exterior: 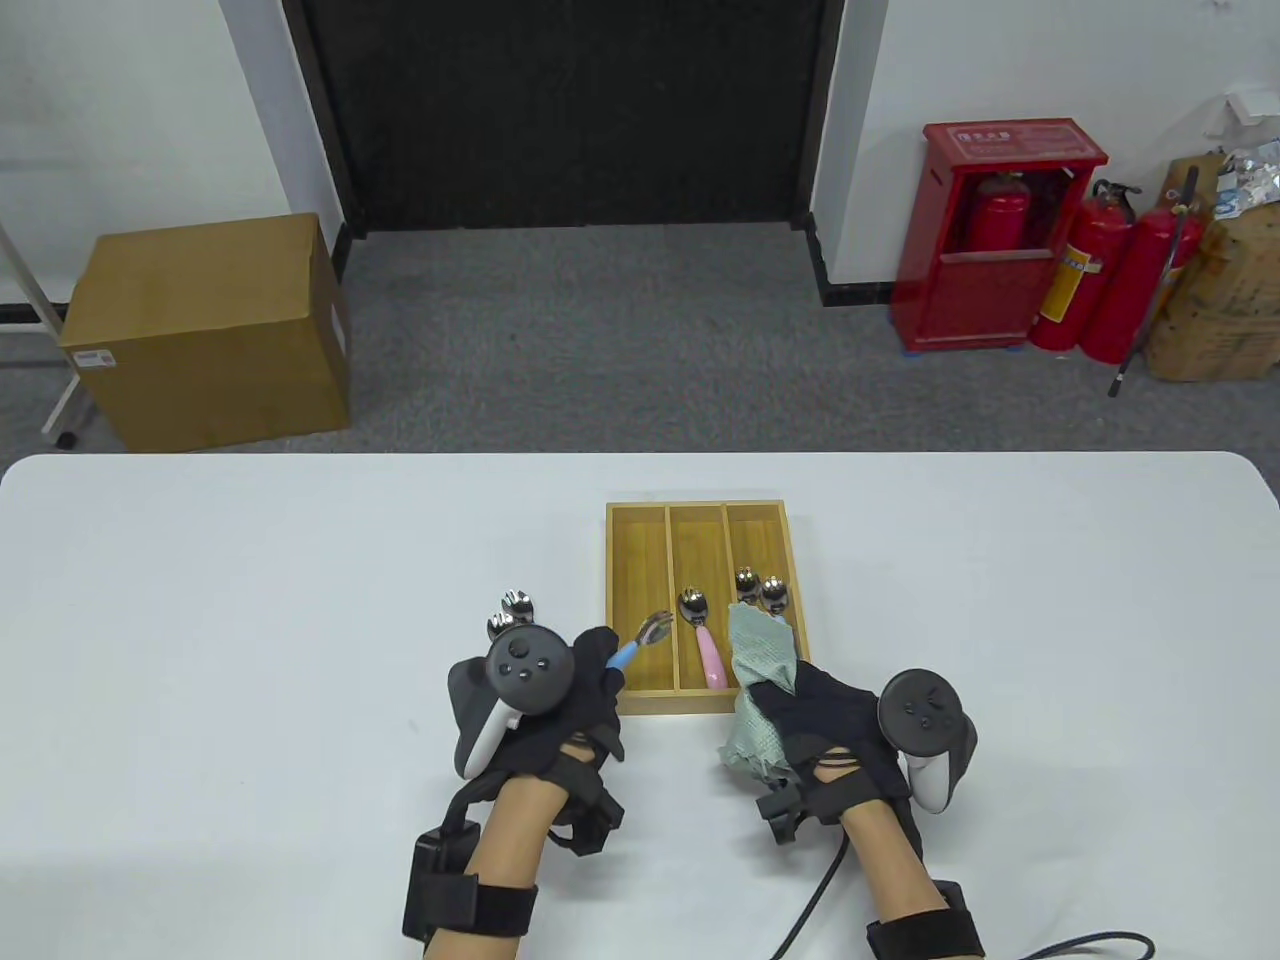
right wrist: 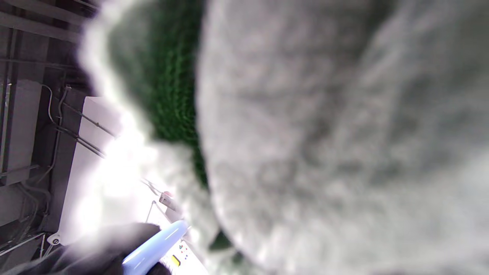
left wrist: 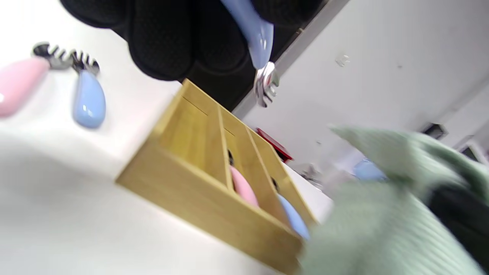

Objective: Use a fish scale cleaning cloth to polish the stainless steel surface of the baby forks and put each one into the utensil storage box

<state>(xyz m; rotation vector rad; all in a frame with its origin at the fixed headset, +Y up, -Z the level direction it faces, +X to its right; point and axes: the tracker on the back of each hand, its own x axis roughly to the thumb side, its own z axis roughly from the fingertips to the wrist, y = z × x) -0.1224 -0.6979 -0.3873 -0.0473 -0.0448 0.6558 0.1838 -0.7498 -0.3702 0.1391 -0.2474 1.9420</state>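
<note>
My left hand (exterior: 585, 680) grips the blue handle of a baby fork (exterior: 645, 637), whose steel head hangs over the left compartment of the wooden storage box (exterior: 640, 703). In the left wrist view that blue-handled fork (left wrist: 261, 57) points out above the box (left wrist: 198, 198). My right hand (exterior: 800, 710) holds the pale green cloth (exterior: 762, 660) bunched up at the box's near right corner. Inside the box lie a pink-handled utensil (exterior: 708, 650) in the middle slot and two steel heads (exterior: 760, 590) in the right slot. Two more forks (exterior: 512, 612) lie on the table left of the box.
The white table (exterior: 250, 600) stretches wide on both sides. In the left wrist view the two loose forks are one pink-handled (left wrist: 21, 86) and one blue-handled (left wrist: 88, 97). Cloth (right wrist: 324, 133) fills nearly all of the right wrist view. Cables trail from my right wrist.
</note>
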